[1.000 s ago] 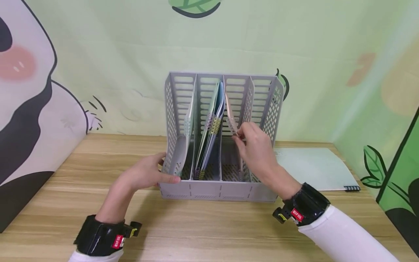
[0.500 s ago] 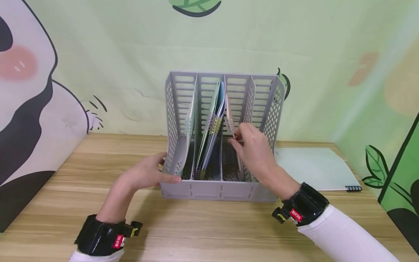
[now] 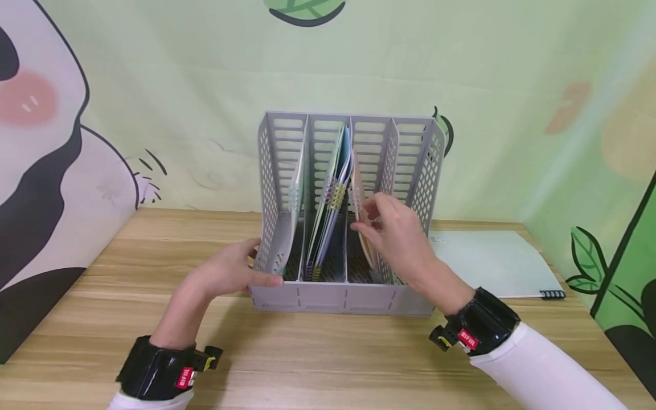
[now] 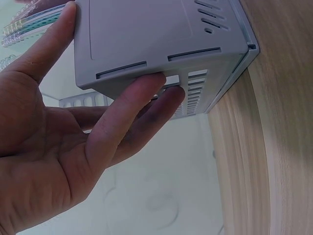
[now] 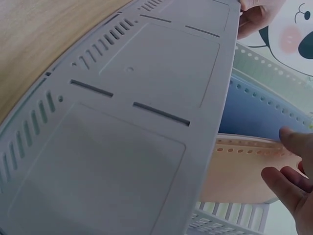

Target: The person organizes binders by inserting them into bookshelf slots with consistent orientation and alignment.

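Observation:
A grey file organizer (image 3: pixel 344 299) with upright dividers stands on the wooden table. My left hand (image 3: pixel 230 270) grips its front left corner, the thumb over the front lip and the fingers around the side wall. My right hand (image 3: pixel 397 230) is at a peach ring-bound notebook (image 3: pixel 357 177) in the third compartment. The thumb and fingertips lie apart, on either side of the notebook's ring edge, as the right wrist view also shows against its peach cover (image 5: pixel 239 176). Green and blue notebooks (image 3: pixel 333 199) lean in the second compartment; a pale one (image 3: pixel 294 199) stands in the first.
A pale green spiral notebook (image 3: pixel 494 265) lies flat on the table, right of the organizer. Behind the table (image 3: pixel 328 364) hangs a green cloth (image 3: pixel 205 114) with a panda print. Both wrists wear black bands.
The right thumb has moved left and spread from the fingers, which pinched the peach notebook's edge earlier. The peach notebook now shows more of its cover. The left hand keeps its place.

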{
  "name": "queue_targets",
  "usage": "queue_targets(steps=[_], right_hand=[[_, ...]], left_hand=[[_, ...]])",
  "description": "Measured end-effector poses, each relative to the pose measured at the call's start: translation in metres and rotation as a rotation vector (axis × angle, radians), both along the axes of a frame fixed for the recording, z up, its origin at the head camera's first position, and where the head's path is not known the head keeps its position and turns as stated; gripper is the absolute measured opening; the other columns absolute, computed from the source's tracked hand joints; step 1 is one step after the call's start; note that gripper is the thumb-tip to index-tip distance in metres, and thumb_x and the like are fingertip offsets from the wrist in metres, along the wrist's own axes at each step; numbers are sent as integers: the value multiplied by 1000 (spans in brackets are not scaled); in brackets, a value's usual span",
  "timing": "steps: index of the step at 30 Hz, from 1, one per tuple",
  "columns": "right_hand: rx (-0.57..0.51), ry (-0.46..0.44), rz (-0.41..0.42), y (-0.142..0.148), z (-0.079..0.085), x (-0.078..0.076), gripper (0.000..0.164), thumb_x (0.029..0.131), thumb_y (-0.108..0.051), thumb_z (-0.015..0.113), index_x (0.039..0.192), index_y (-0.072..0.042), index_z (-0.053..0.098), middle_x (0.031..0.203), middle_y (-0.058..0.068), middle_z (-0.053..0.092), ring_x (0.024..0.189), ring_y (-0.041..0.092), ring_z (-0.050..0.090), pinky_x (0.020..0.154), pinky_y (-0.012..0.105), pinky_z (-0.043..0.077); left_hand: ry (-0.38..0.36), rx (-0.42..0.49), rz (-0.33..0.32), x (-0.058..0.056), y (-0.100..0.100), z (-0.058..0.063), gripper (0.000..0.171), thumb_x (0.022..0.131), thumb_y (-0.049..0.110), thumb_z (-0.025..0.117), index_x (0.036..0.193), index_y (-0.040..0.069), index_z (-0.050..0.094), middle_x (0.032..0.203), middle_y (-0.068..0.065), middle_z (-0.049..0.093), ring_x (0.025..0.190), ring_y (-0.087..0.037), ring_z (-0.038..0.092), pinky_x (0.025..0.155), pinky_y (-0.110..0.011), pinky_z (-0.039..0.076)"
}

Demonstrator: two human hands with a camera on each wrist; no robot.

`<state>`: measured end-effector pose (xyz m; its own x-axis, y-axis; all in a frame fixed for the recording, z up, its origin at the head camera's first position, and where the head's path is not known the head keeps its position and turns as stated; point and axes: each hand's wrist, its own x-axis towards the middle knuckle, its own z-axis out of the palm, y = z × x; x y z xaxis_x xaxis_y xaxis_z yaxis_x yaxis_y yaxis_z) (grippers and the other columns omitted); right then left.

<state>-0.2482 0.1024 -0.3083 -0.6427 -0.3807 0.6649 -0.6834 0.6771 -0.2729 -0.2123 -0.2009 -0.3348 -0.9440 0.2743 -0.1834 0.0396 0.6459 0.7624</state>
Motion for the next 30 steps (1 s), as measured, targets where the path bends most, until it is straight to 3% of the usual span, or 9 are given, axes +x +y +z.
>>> queue_targets(steps=[15,19,25,30], right_hand=[[4,10,-53,22,-1,-1,48,77,-30,85,106,-2,60,100,6,59,77,18,59,65,21,48],[-12,38,-64,29,-2,-2,44,80,-29,84,106,-1,61,98,6,60,77,19,60,64,23,48],[-63,128,-72,42,-1,-1,26,88,-21,74,100,-1,63,87,6,63,71,20,63,60,24,50],[-104,153,-94,53,1,1,23,88,-20,73,97,-1,64,87,5,64,77,20,63,62,24,51]], left_hand=[[1,-12,-1,-1,0,-1,95,76,37,85,146,-3,36,121,-22,54,98,-28,62,72,-32,54],[-9,0,1,0,0,-1,94,75,37,85,145,-3,37,121,-22,54,98,-28,62,72,-34,54],[-11,1,3,1,0,0,96,75,38,85,146,-3,35,122,-22,53,98,-28,62,72,-35,54],[-4,-5,1,0,0,-1,95,75,37,85,145,-3,36,120,-20,54,98,-28,62,71,-34,54]])
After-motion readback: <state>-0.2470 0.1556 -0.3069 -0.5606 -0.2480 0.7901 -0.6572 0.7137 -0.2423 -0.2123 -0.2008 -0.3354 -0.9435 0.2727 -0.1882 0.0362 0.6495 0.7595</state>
